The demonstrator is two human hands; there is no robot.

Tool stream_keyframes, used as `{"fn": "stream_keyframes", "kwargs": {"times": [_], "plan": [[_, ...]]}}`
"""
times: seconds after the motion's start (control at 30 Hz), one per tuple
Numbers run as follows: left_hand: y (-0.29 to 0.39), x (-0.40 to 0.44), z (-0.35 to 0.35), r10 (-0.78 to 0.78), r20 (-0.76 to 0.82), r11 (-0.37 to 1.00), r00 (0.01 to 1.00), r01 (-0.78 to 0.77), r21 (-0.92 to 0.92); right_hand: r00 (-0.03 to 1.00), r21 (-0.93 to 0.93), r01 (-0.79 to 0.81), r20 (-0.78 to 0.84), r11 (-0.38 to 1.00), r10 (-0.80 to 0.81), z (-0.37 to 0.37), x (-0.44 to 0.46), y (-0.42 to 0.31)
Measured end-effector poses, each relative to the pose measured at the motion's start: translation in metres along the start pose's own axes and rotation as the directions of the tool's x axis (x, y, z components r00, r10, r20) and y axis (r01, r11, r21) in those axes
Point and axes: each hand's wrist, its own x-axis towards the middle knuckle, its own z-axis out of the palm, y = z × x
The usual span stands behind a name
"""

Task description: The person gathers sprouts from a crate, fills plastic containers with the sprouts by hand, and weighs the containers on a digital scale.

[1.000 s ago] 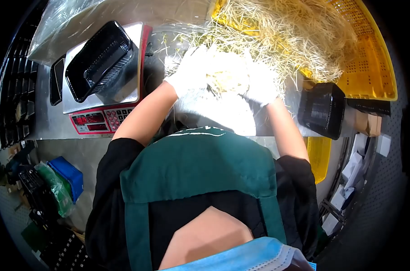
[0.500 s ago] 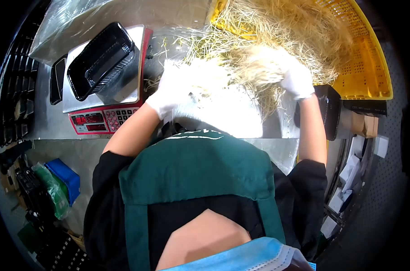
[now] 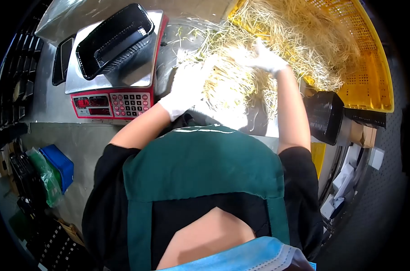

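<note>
My left hand [image 3: 187, 88], in a white glove, lies against the left side of a bunch of pale sprouts [image 3: 230, 88]; glare washes out its fingers. My right hand [image 3: 263, 58], gloved too, is over the upper right of the bunch, with its thumb raised and its fingers spread across the strands. The bunch rests on the metal table [image 3: 169, 56] near the front edge. Behind it, a larger heap of sprouts [image 3: 300, 40] spills out of a tilted yellow crate [image 3: 372, 67].
At the left, a black tray [image 3: 114, 40] sits tilted on a red scale [image 3: 112, 106], with another black tray [image 3: 63, 61] beside it. Black containers [image 3: 325, 117] stand at the right. A blue bin [image 3: 58, 167] is below the table at the left.
My right hand moved right to the heap, then came back left to the bunch, which now looks larger. The scale and trays appear higher and further right in view.
</note>
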Motion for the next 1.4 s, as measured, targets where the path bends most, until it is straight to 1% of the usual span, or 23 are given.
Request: {"fn": "stream_keyframes", "kwargs": {"times": [0.07, 0.13, 0.23, 0.27, 0.33, 0.37, 0.47, 0.53, 0.6, 0.63, 0.7, 0.73, 0.8, 0.9, 0.93, 0.97, 1.07, 1.1, 1.17, 1.23, 1.27, 1.37, 1.4], "plan": [[-0.008, 0.018, 0.023, 0.045, -0.090, 0.994, 0.995, -0.036, 0.106, 0.999, -0.036, 0.029, 0.040, 0.999, -0.028, 0.028, -0.001, -0.025], [-0.008, 0.022, 0.030, -0.060, -0.066, 0.996, 0.996, 0.064, 0.056, 0.977, -0.378, 0.054, -0.170, 0.924, -0.126, 0.073, -0.020, -0.036], [-0.006, 0.019, 0.028, -0.144, -0.033, 0.983, 0.989, 0.147, 0.113, 0.860, -0.790, -0.060, -0.351, 0.610, -0.371, 0.118, -0.047, -0.037], [-0.002, 0.022, 0.016, -0.161, -0.038, 0.971, 0.986, 0.165, 0.174, 0.860, -0.794, -0.056, -0.347, 0.606, -0.375, 0.113, -0.045, -0.044], [0.004, 0.011, -0.029, -0.150, -0.068, 0.984, 0.986, 0.156, 0.084, 0.990, -0.695, -0.118, -0.139, 0.709, 0.029, 0.092, -0.036, -0.062], [0.003, 0.002, -0.061, -0.094, -0.119, 0.987, 0.988, 0.076, -0.143, 0.992, -0.631, -0.127, -0.099, 0.765, 0.083, 0.081, -0.031, -0.065], [-0.050, -0.017, -0.103, 0.019, -0.371, 0.856, 0.928, -0.207, -0.474, 0.975, -0.605, 0.061, -0.133, 0.794, -0.176, 0.064, -0.010, -0.029], [-0.057, -0.018, -0.165, 0.001, -0.583, 0.970, 0.812, -0.142, -0.195, 0.947, -0.737, -0.063, -0.257, 0.673, -0.192, 0.071, -0.006, -0.030], [-0.097, -0.023, -0.171, -0.352, -0.741, 0.909, 0.572, 0.022, -0.415, 0.979, -0.673, -0.175, -0.199, 0.719, 0.052, 0.074, -0.006, -0.042], [-0.141, -0.030, -0.160, -0.402, -0.723, 0.881, 0.562, 0.024, -0.472, 0.975, -0.678, -0.222, -0.147, 0.701, 0.167, 0.077, -0.024, -0.068], [-0.150, -0.043, -0.165, -0.657, -0.262, 0.509, 0.707, 0.159, -0.846, 0.983, -0.658, -0.184, -0.137, 0.730, 0.125, 0.083, -0.040, -0.067], [-0.146, -0.042, -0.164, -0.520, -0.263, 0.473, 0.812, 0.018, -0.881, 0.988, -0.642, -0.151, -0.123, 0.751, 0.094, 0.085, -0.040, -0.064], [-0.153, -0.042, -0.143, -0.658, -0.353, 0.379, 0.664, -0.113, -0.919, 0.989, -0.654, -0.079, -0.144, 0.752, -0.021, 0.088, -0.032, -0.026], [-0.113, -0.020, -0.141, -0.594, -0.554, 0.633, 0.583, -0.086, -0.769, 0.800, -0.465, 0.420, -0.216, 0.779, -0.560, 0.067, -0.035, 0.008], [-0.103, -0.009, -0.140, -0.514, -0.634, 0.793, 0.578, 0.038, -0.608, 0.792, -0.473, 0.422, -0.222, 0.773, -0.568, 0.055, -0.037, 0.006], [-0.087, 0.005, -0.139, -0.574, -0.492, 0.711, 0.654, 0.101, -0.696, 0.752, -0.501, 0.467, -0.209, 0.728, -0.626, 0.042, -0.047, -0.006], [-0.029, 0.032, -0.142, -0.125, -0.421, 0.990, 0.898, 0.138, 0.000, 0.811, -0.687, 0.323, -0.155, 0.652, -0.564, 0.026, -0.090, -0.074], [-0.014, 0.034, -0.143, 0.103, -0.365, 0.953, 0.925, 0.014, 0.302, 0.675, -0.833, 0.315, -0.140, 0.454, -0.724, 0.031, -0.087, -0.096], [-0.008, 0.020, -0.132, 0.248, -0.305, 0.919, 0.919, -0.123, 0.375, 0.469, -0.945, 0.243, -0.082, 0.217, -0.880, 0.044, -0.076, -0.123], [-0.027, 0.008, -0.125, -0.059, -0.327, 0.943, 0.943, -0.055, -0.329, 0.498, -0.945, 0.147, -0.184, 0.292, -0.848, 0.075, -0.072, -0.165], [-0.038, 0.003, -0.125, -0.055, -0.332, 0.945, 0.942, -0.058, -0.322, 0.526, -0.929, 0.059, -0.282, 0.365, -0.803, 0.091, -0.069, -0.186], [-0.088, -0.009, -0.125, -0.503, -0.322, 0.444, 0.802, -0.080, -0.893, 0.504, -0.775, 0.274, -0.390, 0.570, -0.771, 0.143, -0.046, -0.232], [-0.104, -0.018, -0.128, -0.579, -0.164, 0.247, 0.799, -0.020, -0.969, 0.538, -0.725, 0.309, -0.401, 0.616, -0.742, 0.159, -0.040, -0.246]]}}
